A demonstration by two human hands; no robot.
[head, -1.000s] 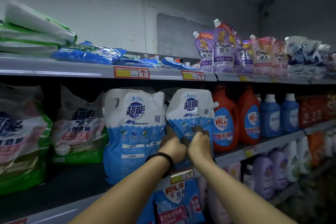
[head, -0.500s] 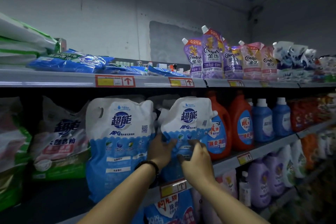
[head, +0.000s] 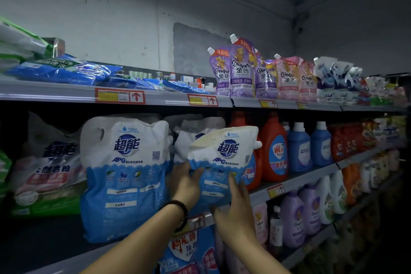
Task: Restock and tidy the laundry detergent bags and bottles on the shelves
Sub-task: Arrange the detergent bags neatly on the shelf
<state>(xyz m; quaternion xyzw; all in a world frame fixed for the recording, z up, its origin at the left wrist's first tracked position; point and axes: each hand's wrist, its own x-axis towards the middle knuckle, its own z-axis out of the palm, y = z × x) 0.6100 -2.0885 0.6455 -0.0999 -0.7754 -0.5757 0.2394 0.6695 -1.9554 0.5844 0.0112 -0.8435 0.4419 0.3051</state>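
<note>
A blue-and-white detergent bag (head: 224, 158) leans forward off the middle shelf (head: 295, 181), its top tipped toward me. My left hand (head: 185, 182) grips its left edge, thumb across the front. My right hand (head: 236, 204) holds its lower right corner from below, fingers up along the bag's front. A larger matching bag (head: 125, 176) stands upright just to the left. Another white bag (head: 193, 138) sits behind the held one, mostly hidden.
Orange bottles (head: 274, 149) and blue bottles (head: 299, 147) stand right of the bag. Purple and pink softener pouches (head: 242, 69) line the top shelf (head: 66, 93), with flat blue bags (head: 64, 71) at left. Green-and-pink powder bags (head: 46, 173) sit far left. Purple bottles (head: 293, 218) fill the lower shelf.
The bag has tipped forward and come out from the shelf toward me. My right hand slid down to its lower corner. The camera tilted upward.
</note>
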